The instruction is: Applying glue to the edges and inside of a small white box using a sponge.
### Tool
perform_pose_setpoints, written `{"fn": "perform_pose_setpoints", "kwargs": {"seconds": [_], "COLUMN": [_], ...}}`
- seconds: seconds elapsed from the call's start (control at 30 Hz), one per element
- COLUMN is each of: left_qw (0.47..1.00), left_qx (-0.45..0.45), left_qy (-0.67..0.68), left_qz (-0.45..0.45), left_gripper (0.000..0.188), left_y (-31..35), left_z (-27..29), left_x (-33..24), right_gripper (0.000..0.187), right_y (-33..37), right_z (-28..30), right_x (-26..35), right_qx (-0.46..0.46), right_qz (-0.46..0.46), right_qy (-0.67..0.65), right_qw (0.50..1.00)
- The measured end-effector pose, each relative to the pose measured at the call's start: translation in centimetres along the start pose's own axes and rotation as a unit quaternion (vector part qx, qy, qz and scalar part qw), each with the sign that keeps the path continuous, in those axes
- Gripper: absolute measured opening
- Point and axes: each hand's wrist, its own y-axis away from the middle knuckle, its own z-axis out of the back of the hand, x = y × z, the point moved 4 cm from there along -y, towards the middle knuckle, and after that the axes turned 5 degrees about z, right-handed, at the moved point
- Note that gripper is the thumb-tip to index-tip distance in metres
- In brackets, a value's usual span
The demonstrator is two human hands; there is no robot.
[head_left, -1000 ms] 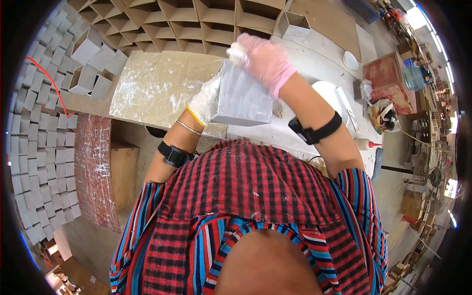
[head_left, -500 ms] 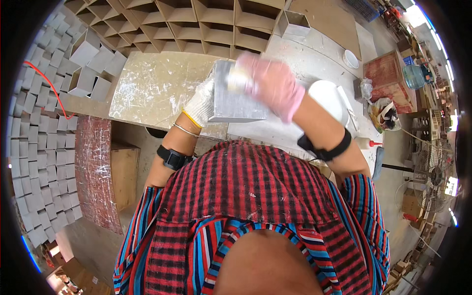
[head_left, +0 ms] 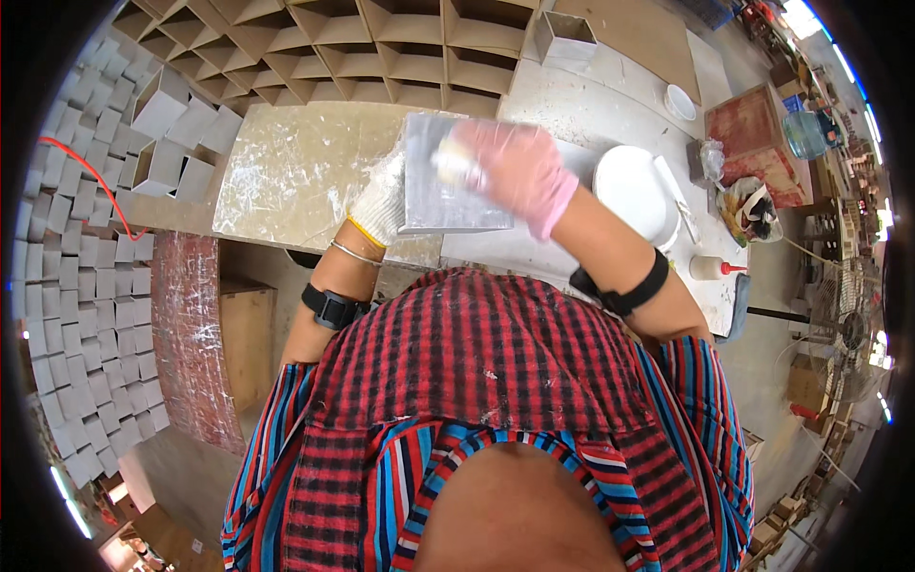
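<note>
Head view. The fingers of the left hand [head_left: 381, 198], in a white knit glove with a yellow cuff edge, pass out of sight at the far side of the grey box [head_left: 431, 202]; whether they are clenched on it cannot be told. Blur softens the fingers of the right hand [head_left: 522, 176], in a translucent pink glove, and the outline of the pale object [head_left: 459, 164] in their grasp. The compartment rack [head_left: 381, 52] is cut off by the upper edge.

The box is straight-sided, its broad upper face unevenly streaked in lighter and darker grey. It is located in front of the rack, left of the white round dish [head_left: 631, 195]; whether it touches the tabletop [head_left: 572, 250] is unclear.

The left forearm rises steeply, the glove against the box's left side. The right forearm slants inward from the right, the hand over the upper face, fingers curled around the pale object.
</note>
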Motion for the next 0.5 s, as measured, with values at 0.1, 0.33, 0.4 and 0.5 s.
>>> {"fn": "perform_pose_setpoints", "kwargs": {"seconds": [0.1,0.33,0.4,0.5], "left_qw": [0.999,0.996,0.999,0.998], "left_qx": [-0.008,0.039,0.005,0.008], "left_qy": [0.032,0.061,0.034,0.057], "left_qz": [0.039,0.047,0.04,0.035], "left_gripper": [0.047,0.045,0.044,0.045], "left_y": [0.2,-0.2,-0.4,-0.5], "left_z": [0.0,0.8,1.4,1.5], "left_x": [0.3,0.5,0.8,0.8], "right_gripper": [0.035,0.032,0.033,0.035], "right_y": [-0.2,0.0,0.2,0.6], "right_z": [-1.0,-1.3,-0.8,-0.5], "right_x": [-3.2,-3.0,-3.1,-3.2], "right_qx": [0.088,0.027,0.033,0.064], "right_qz": [-0.156,-0.044,-0.108,-0.18], "right_qy": [-0.045,0.0,0.023,-0.076], "right_qw": [0.983,0.999,0.993,0.979]}}
